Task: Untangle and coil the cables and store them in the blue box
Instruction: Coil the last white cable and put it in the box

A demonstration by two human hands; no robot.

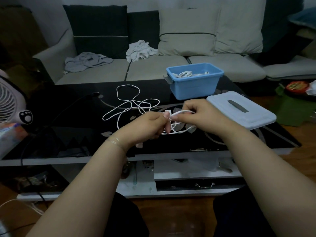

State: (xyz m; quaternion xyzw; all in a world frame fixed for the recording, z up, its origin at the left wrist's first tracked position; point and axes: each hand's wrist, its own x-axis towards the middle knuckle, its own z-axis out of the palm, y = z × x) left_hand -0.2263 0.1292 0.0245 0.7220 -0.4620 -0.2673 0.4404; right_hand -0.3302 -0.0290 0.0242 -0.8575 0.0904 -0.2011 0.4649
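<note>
i am partway through coiling: my left hand (pixel 150 124) pinches the thin white braided cable (pixel 130 103) near its plug end, and my right hand (pixel 196 113) grips a small loop of the same cable, so both sets of fingers are clenched on it, just above the black glossy counter (pixel 68 117). the rest of the cable lies in loose, crossed loops on the counter, to the left and farther away than my hands. i judge the untangling not yet finished; the next move calls for drawing the slack in loop by loop without tightening the crossings.

the open light blue plastic box (pixel 195 86) stands at the far right of the counter and already holds at least one coiled white cable (pixel 185 74). its pale grey-white flat lid (pixel 241 110) lies off, to the right of my hands.
</note>
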